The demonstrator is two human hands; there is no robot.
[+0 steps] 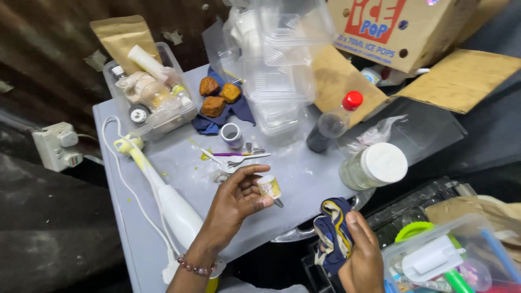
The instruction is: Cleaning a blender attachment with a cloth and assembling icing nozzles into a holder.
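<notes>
My left hand (236, 201) holds a small jar with a yellowish label (269, 186) between thumb and fingers, just above the grey table (304, 173). My right hand (362, 255) grips a dark blue cloth with yellow and white trim (332, 234) below the table's front edge. A white hand blender (171, 201) lies along the table to the left of my left wrist. A white plastic fork and a purple-handled tool (239, 156) lie beyond the small jar.
Three brown cake pieces (215, 95) rest on a blue cloth. Stacked clear plastic containers (279, 70), a red-capped bottle (334, 120), a white-lidded jar (375, 165), a clear tub of supplies (149, 92) and a cardboard box (401, 27) crowd the table. Another tub (450, 255) sits lower right.
</notes>
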